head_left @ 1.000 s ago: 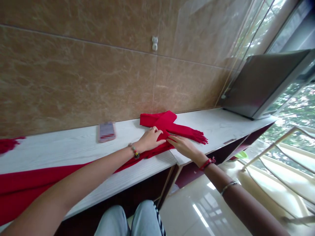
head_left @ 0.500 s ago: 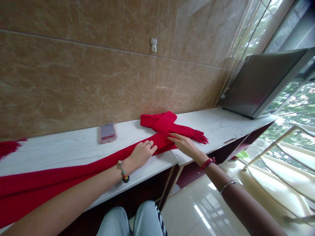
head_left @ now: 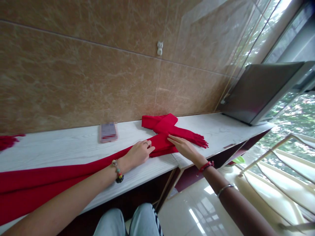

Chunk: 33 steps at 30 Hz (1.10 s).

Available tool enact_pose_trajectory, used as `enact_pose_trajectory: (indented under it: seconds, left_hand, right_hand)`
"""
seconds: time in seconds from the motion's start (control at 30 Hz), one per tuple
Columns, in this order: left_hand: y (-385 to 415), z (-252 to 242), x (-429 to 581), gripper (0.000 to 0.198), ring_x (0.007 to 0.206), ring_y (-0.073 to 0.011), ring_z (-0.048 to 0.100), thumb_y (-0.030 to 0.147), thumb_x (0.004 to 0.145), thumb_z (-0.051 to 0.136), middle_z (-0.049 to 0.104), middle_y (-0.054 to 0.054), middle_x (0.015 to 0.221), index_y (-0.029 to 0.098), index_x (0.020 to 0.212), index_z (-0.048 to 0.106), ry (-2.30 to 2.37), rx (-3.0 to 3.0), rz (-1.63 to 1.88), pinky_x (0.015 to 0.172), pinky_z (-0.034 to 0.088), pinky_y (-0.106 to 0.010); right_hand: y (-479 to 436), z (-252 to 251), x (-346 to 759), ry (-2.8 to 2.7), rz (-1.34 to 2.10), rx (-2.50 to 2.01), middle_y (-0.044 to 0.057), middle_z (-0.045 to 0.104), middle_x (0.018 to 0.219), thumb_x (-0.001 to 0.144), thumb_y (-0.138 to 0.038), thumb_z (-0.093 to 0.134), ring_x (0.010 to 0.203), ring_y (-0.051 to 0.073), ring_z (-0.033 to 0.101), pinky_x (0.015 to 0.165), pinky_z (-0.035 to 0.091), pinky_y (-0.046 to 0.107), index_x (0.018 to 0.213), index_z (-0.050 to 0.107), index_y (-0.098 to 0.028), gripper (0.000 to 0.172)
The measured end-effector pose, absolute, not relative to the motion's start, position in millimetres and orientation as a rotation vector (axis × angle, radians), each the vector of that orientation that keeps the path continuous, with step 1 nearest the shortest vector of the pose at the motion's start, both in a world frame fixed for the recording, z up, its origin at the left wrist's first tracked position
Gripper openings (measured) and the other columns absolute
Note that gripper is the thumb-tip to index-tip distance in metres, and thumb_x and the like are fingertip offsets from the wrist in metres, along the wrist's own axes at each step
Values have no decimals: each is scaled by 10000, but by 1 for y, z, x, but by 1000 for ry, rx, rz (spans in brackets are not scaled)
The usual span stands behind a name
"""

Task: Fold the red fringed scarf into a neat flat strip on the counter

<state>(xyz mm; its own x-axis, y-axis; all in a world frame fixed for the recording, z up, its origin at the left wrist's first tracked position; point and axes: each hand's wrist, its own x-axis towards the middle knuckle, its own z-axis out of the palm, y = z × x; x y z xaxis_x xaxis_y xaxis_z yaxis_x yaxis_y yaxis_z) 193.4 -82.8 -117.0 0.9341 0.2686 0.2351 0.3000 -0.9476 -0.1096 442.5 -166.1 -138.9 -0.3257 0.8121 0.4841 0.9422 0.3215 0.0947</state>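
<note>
A long red scarf (head_left: 73, 170) stretches along the white counter (head_left: 61, 149), coming from the left edge of the view. Near the middle it crosses over itself, and one fringed end points right; another red fringe lies at the far left. My left hand (head_left: 139, 153) has its fingers curled on the scarf's front part, gripping the cloth. Just right of it, my right hand (head_left: 185, 149) rests on the folded part with its fingers stretched out flat.
A blurred flat rectangular item (head_left: 108, 132) lies on the counter near the tiled wall. At the right end stands a grey appliance (head_left: 261, 90). A metal rack (head_left: 273, 150) is at the lower right. My knees are below the counter edge.
My left hand has shifted slightly left along the scarf. My right hand's fingers are straighter and flatter on the cloth. The camera view has tilted a little.
</note>
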Motion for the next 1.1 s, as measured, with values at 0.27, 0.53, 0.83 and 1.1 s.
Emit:
enact_pose_trajectory:
  seconds: [0.27, 0.53, 0.83, 1.1]
  left_hand:
    - [-68, -146, 188, 593, 1324, -151, 144, 15, 782, 313, 293, -118, 1405, 112, 1350, 174, -308, -3260, -143, 1042, 215, -361]
    - [-57, -137, 183, 617, 1309, -117, 199, -61, 769, 269, 259, -48, 1428, 180, 1336, 287, -222, -3359, -285, 1063, 184, -299]
    - [-47, -124, 174, 665, 1289, -113, 251, -87, 761, 291, 319, -4, 1404, 230, 1345, 308, -64, -3240, -301, 1054, 192, -265]
    - [-40, -128, 173, 449, 1278, -177, 278, 156, 888, 380, 339, -28, 1392, 250, 1326, 346, -105, -3152, -242, 1021, 242, -300]
  right_hand:
    - [-170, -152, 445, -2326, -408, -1576, 131, 496, 1267, 808, -28, 381, 1157, 195, 468, 976, 401, 353, 1233, 490, -122, 449]
    - [-176, -131, 439, -2305, -475, -1642, 141, 522, 1233, 816, -19, 325, 1156, 195, 469, 983, 391, 339, 1175, 536, -72, 420]
    - [-184, -129, 427, -2157, -473, -1740, 100, 517, 1243, 796, -35, 347, 1037, 199, 568, 903, 463, 312, 1201, 528, -145, 457]
    - [-185, -125, 418, -2162, -637, -1772, 134, 582, 1156, 792, -35, 359, 982, 216, 600, 873, 487, 323, 1111, 596, -103, 403]
